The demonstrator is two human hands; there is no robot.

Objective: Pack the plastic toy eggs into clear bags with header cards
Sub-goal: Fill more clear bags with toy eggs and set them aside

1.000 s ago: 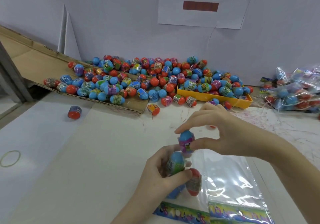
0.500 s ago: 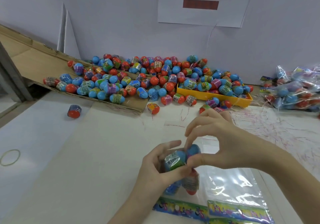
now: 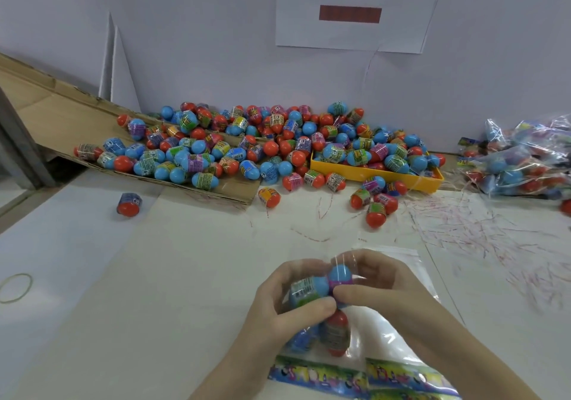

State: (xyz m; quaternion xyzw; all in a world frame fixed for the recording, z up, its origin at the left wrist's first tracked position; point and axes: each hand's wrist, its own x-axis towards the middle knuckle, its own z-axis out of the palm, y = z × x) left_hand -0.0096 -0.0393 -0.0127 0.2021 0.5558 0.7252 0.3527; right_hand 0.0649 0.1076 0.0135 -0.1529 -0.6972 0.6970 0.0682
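My left hand (image 3: 278, 303) grips a clear bag (image 3: 383, 334) at its mouth, fingers curled round a blue egg with a green label (image 3: 304, 290) inside it. Lower in the bag sit a red egg (image 3: 336, 331) and another blue egg (image 3: 301, 339). My right hand (image 3: 380, 288) pinches a blue egg with a purple band (image 3: 340, 276) at the bag's opening. Colourful header cards (image 3: 355, 375) lie at the bag's near end. A big pile of blue and red eggs (image 3: 247, 146) lies at the back.
A yellow tray (image 3: 386, 177) full of eggs sits at back right, packed bags (image 3: 519, 158) beside it. A sloping cardboard sheet (image 3: 61, 121) carries eggs on the left. A lone egg (image 3: 128, 204) and a rubber band (image 3: 15, 287) lie left. Red threads (image 3: 479, 232) litter the right.
My right hand has brought the purple-banded egg down from above the bag into its mouth, beside the green-labelled egg. Both hands have closed in together around the bag's top.
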